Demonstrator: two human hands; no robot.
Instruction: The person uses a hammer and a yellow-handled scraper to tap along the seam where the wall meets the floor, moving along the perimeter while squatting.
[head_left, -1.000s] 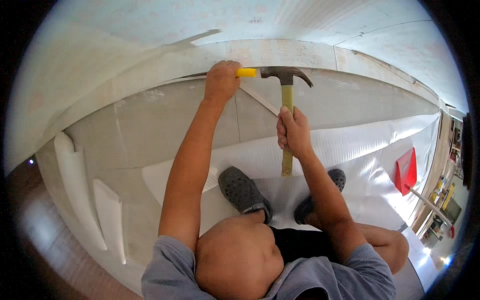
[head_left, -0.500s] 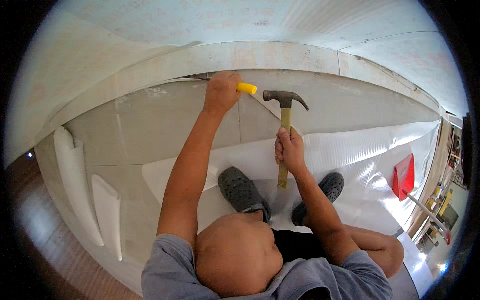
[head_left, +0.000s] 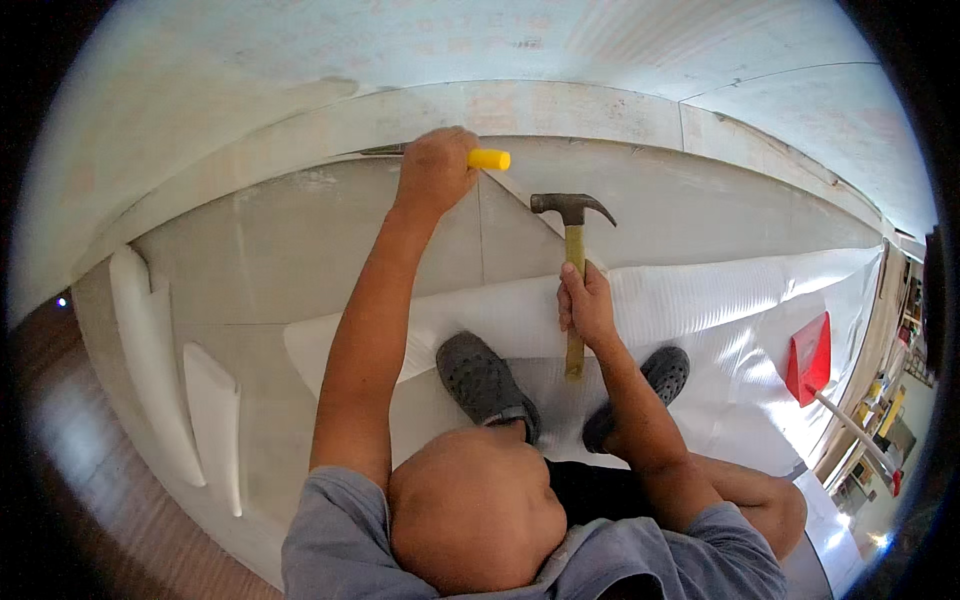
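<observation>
My left hand [head_left: 436,172] is closed round a yellow-handled tool [head_left: 489,159] at the base of the pale wall board strip [head_left: 590,110]; a dark, thin part shows left of the fist, near the gap under the strip. My right hand [head_left: 584,305] grips a claw hammer [head_left: 573,208] by its olive handle, with the dark head a little below and to the right of the yellow handle, apart from it. A narrow pale strip [head_left: 523,203] lies diagonally on the grey floor [head_left: 385,250] behind the hammer.
White foam sheeting [head_left: 720,292] runs under and around my grey clogs [head_left: 478,385]. Loose foam pieces [head_left: 150,360] lie at left, beside wooden flooring [head_left: 120,480]. A red dustpan [head_left: 808,355] lies at right, with assorted items beyond it.
Since a second ago the hammer has dropped lower, away from the yellow handle. My left hand moved down, then partly back up and slightly left.
</observation>
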